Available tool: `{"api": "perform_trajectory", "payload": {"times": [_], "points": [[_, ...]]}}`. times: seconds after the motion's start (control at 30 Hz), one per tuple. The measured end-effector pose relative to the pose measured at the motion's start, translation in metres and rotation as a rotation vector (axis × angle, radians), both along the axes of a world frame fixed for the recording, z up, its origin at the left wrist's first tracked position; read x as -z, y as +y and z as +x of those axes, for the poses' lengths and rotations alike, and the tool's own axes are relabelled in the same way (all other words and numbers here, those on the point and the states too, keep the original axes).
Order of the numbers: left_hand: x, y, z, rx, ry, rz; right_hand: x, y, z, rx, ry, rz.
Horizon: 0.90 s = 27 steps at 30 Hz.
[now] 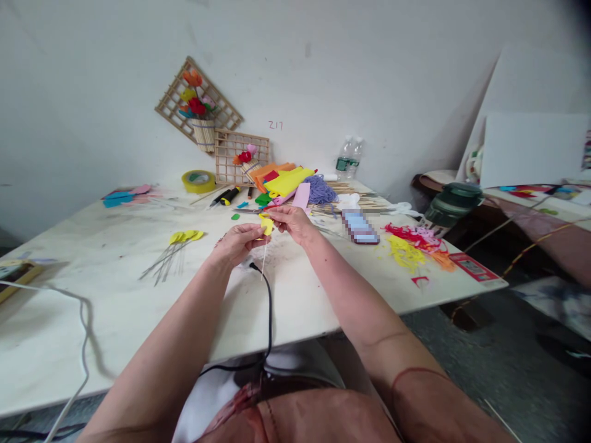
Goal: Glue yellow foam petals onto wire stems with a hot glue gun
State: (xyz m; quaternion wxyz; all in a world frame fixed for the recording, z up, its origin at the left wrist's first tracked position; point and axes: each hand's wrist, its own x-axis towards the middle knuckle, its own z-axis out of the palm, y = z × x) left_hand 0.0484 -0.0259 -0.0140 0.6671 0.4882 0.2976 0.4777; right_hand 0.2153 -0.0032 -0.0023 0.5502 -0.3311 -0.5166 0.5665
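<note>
Yellow was the colour of the small piece (267,226) you had in work, above the middle of the counter (295,301). Your left hand (239,243) held it in a narrow pinch. Your right hand (292,223) had its fingers drawn together at the piece's upper edge; what lay between those fingertips I could not tell. A pale stem (263,263) ran down below the piece, its joint hidden.

As to progress, the yellow heads (187,236) on thin stems, fanned to your left, were judged individually done. They lay loose, not bound together. The piece between your hands was judged unfinished, not yet laid with them.

Yellow offcuts (406,253) lay to your right, past the phone (361,226), which suggested that much cutting was done. At the wall, a larger lattice (168,106) and a smaller lattice (225,161) bore flowers in stick-built holders, both apparently complete.
</note>
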Motion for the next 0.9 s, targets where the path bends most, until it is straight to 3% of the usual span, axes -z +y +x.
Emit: {"api": "perform_trajectory", "payload": {"times": [0.3, 0.9], "points": [[-0.003, -0.003, 0.001, -0.016, 0.087, 0.032, -0.002, -0.002, -0.002, 0.043, -0.052, 0.094], [-0.001, -0.002, 0.004, -0.053, 0.042, 0.051, 0.001, -0.001, -0.012, 0.196, -0.237, 0.298]]}}
